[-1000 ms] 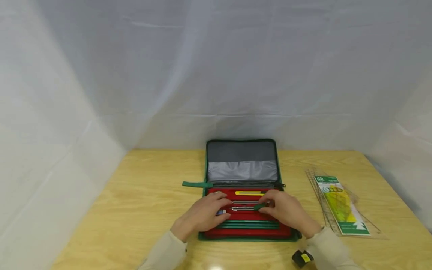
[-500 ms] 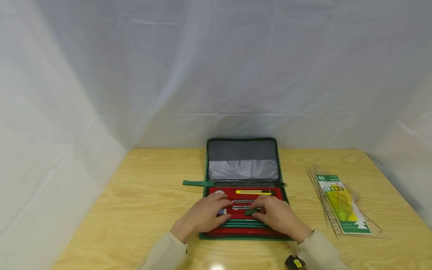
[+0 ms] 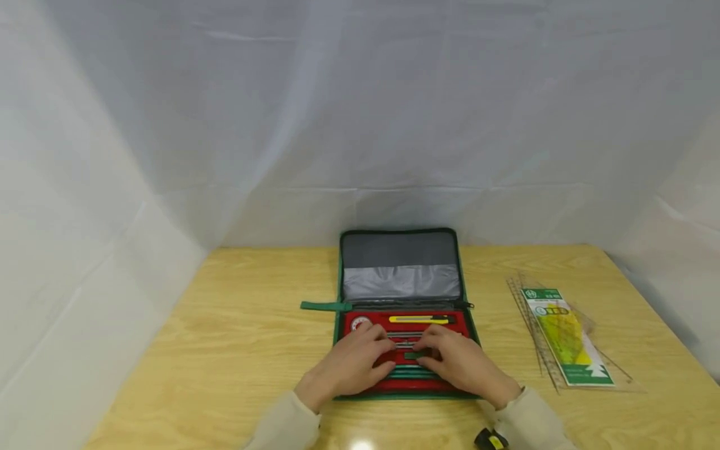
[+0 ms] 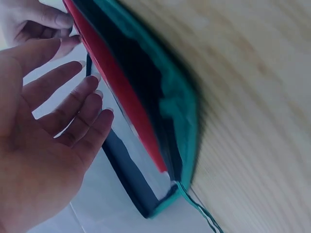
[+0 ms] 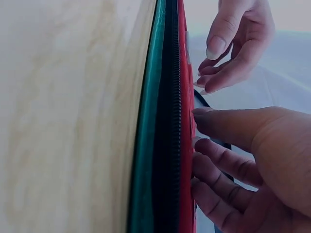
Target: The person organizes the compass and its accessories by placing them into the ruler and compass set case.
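A green zip case (image 3: 404,395) lies unfolded on the table, with a red insert (image 3: 461,324) in its near half. The insert bears metal drawing instruments (image 3: 406,335), a small green piece (image 3: 412,355) and a row of green pencils (image 3: 410,371). My right hand (image 3: 467,362) has thumb and forefinger at either side of the green piece. In the right wrist view those fingertips touch the insert, apart, with nothing visible between them. My left hand (image 3: 350,364) hovers over the insert's left part, fingers relaxed and holding nothing, also plain in the left wrist view.
A yellow cutter knife (image 3: 419,319) and a round white disc (image 3: 360,323) sit in the insert. Clear plastic set squares and a green-and-yellow packet (image 3: 565,337) lie on the right. A black object with a yellow patch (image 3: 491,439) stands by the right sleeve.
My right hand has moved left with the small green piece, which was tilted and now lies level in the insert. My left hand has shifted slightly right and nearer.
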A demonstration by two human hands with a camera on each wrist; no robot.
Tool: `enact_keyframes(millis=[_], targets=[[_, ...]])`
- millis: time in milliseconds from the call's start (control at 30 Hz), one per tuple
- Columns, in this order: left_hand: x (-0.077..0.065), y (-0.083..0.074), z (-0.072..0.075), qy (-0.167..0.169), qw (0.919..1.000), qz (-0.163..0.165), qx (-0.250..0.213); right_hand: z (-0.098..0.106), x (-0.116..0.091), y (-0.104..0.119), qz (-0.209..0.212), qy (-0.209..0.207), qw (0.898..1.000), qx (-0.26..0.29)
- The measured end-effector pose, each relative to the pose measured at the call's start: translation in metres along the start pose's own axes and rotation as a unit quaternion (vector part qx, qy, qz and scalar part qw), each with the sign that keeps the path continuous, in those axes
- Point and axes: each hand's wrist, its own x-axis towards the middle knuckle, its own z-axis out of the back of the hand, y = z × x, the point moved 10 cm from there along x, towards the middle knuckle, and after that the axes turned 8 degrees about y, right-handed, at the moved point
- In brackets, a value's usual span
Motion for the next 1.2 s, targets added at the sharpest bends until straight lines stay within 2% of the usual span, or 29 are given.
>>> enact_keyframes(millis=[133, 267, 367, 667, 933, 1200], targets=[[0.005, -0.01, -0.006, 0.015, 0.9997, -0.012, 0.015, 0.0, -0.006, 0.004, 0.025, -0.002, 0.999, -0.02], [0.009, -0.017, -0.012, 0.028, 0.9981, -0.019, 0.051, 0.001, -0.01, 0.01, 0.052, -0.002, 0.998, -0.039], [0.012, -0.02, -0.016, 0.03, 0.9967, -0.024, 0.071, 0.0, -0.013, 0.012, 0.058, 0.001, 0.997, -0.045], [0.018, -0.029, -0.018, 0.028, 0.9947, -0.035, 0.093, 0.001, -0.017, 0.015, 0.065, -0.004, 0.996, -0.058], [0.019, -0.027, -0.016, 0.033, 0.9964, -0.035, 0.069, 0.006, -0.022, 0.01, 0.062, -0.004, 0.996, -0.056], [0.02, -0.023, -0.008, 0.011, 0.9976, -0.045, 0.051, 0.031, -0.04, -0.01, 0.053, -0.071, 0.995, -0.05]])
